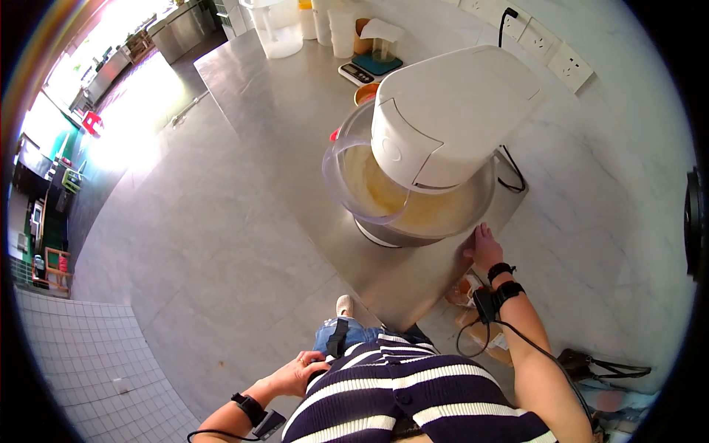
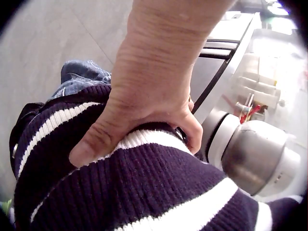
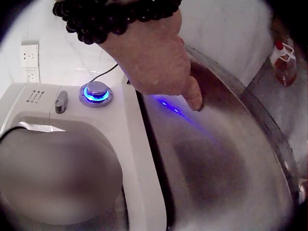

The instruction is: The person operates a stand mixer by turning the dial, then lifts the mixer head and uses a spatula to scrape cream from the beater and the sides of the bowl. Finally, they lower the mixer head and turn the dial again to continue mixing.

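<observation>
Resting loose-fingered on the bench [image 1: 281, 125] edge by the white mixer [image 1: 458, 111], that's your right hand [image 1: 485, 251]; your left hand's [image 2: 151, 101] got your striped top [image 2: 139, 187] pinched, thumb against fingers.

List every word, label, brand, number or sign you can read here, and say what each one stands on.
None can be read.
Mixer, control panel: small dark marks beside the grey lever, too small and blurred to read.
Kitchen scale: anything on its display or buttons is too small to read.
Package label below the table: too blurred to read.
</observation>
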The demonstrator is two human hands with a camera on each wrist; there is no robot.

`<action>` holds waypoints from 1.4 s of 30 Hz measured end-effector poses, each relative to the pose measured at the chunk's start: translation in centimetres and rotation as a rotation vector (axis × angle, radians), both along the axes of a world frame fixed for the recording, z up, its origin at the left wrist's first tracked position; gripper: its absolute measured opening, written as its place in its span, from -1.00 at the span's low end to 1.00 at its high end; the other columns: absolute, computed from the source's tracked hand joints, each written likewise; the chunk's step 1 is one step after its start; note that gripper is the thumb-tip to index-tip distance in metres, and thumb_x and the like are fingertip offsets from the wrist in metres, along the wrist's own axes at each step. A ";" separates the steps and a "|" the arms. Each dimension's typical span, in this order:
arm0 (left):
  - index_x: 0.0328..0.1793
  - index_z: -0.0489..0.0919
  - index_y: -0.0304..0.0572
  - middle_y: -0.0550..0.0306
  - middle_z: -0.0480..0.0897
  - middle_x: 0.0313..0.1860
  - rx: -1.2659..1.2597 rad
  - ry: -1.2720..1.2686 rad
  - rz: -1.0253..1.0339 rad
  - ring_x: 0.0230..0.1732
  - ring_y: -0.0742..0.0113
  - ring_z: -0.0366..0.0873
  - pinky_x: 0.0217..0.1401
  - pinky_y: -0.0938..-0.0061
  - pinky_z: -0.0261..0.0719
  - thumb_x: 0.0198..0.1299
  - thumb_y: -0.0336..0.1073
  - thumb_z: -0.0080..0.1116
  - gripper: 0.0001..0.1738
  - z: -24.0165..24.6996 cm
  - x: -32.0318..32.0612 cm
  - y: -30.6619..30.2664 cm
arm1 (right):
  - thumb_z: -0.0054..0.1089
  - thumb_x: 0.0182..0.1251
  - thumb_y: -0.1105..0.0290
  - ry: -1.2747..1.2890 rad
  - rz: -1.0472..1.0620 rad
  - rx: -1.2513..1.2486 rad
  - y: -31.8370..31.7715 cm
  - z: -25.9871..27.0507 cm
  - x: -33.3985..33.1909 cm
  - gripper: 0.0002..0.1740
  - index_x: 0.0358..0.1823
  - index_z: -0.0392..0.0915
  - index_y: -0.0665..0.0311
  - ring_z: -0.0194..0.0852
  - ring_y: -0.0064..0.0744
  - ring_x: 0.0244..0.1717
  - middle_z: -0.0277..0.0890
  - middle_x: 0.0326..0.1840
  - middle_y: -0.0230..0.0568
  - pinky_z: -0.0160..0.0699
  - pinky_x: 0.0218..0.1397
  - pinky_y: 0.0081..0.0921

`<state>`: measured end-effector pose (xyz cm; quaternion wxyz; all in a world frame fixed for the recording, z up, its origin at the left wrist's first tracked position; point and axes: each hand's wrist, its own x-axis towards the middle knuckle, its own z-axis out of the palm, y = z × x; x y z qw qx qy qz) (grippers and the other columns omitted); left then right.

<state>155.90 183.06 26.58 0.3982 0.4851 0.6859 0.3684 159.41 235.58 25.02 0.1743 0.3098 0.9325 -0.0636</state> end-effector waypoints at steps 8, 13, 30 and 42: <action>0.20 0.18 0.23 -0.13 0.20 0.18 -0.050 0.057 -0.062 0.19 -0.14 0.20 0.18 0.12 0.31 0.04 -0.30 0.21 -0.38 1.3 0.3 0.1 | 0.30 -0.03 0.19 0.064 0.004 -0.044 0.6 -0.8 0.2 -0.08 0.31 0.02 0.40 -0.15 -0.06 0.42 -0.12 0.43 0.03 0.19 0.31 -0.28; 0.21 0.18 0.24 -0.12 0.18 0.20 -0.066 0.062 -0.063 0.21 -0.13 0.18 0.19 0.13 0.31 0.03 -0.31 0.22 -0.37 1.0 0.6 -0.2 | 0.28 0.01 0.14 -0.019 -0.005 -0.016 0.5 -0.7 -0.2 -0.05 0.35 -0.05 0.37 -0.20 -0.13 0.45 -0.21 0.47 -0.08 0.29 0.26 -0.27; 0.13 0.35 0.20 -0.04 0.27 0.13 -0.041 0.027 0.052 0.16 -0.14 0.24 0.20 0.10 0.31 -0.29 -0.25 0.43 -0.25 -0.1 2.3 -0.7 | 0.32 -0.05 0.20 0.068 -0.001 -0.039 0.2 -0.3 0.2 -0.12 0.28 0.07 0.39 -0.09 -0.05 0.40 -0.08 0.42 0.00 0.26 0.26 -0.28; 0.14 0.34 0.20 -0.05 0.28 0.13 -0.028 -0.012 0.056 0.16 -0.13 0.24 0.20 0.14 0.31 -0.22 -0.25 0.41 -0.28 0.1 2.1 -0.8 | 0.26 0.04 0.11 -0.018 0.026 -0.029 0.3 -0.3 -0.1 -0.09 0.32 -0.01 0.40 -0.15 -0.07 0.43 -0.19 0.45 0.03 0.28 0.27 -0.30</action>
